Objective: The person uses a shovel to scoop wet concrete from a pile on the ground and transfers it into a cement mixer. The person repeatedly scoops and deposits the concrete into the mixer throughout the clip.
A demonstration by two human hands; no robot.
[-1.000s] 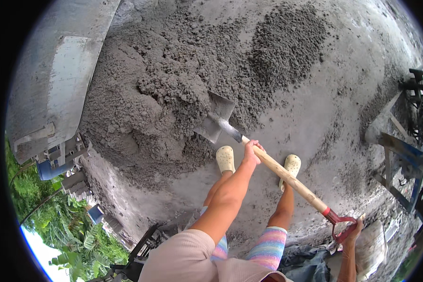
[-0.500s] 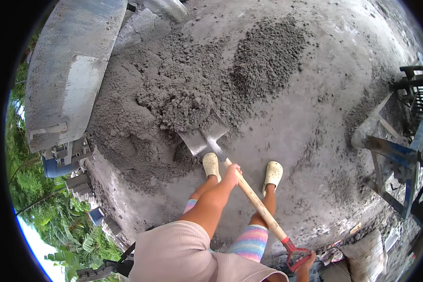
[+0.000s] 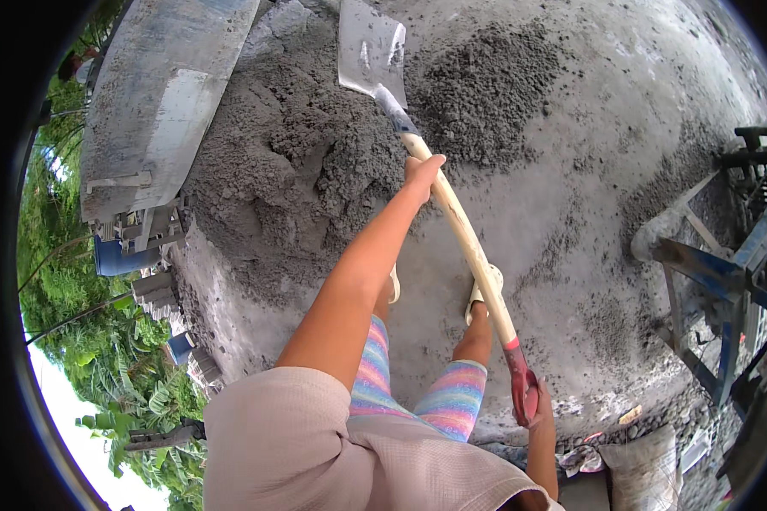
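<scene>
I hold a shovel [image 3: 464, 234] with both hands, its blade stretched out ahead of me. My left hand [image 3: 423, 177] is wrapped round the wooden shaft a little below the metal socket. Down at the red end handle, my right hand [image 3: 539, 407] is closed on the grip. The bare blade [image 3: 372, 51], tilted, shows no load on its visible face. It is over the far part of a broad heap of grey sandy mix [image 3: 290, 179]. Beside it, to the right, lies a darker gravelly pile [image 3: 494, 94].
A large grey metal trough or panel [image 3: 166, 111] stands at the left of the heap. On the right is a blue metal frame [image 3: 724, 272]. Sacks [image 3: 643, 473] lie at the lower right. Stacked blocks [image 3: 158, 294] stand at the left. My pale clogs [image 3: 486, 289] rest on the concrete floor [image 3: 571, 238].
The shovel blade has swung forward, away from my feet, and the clump it carried is gone from it. My left arm has stretched forward; the red handle has turned.
</scene>
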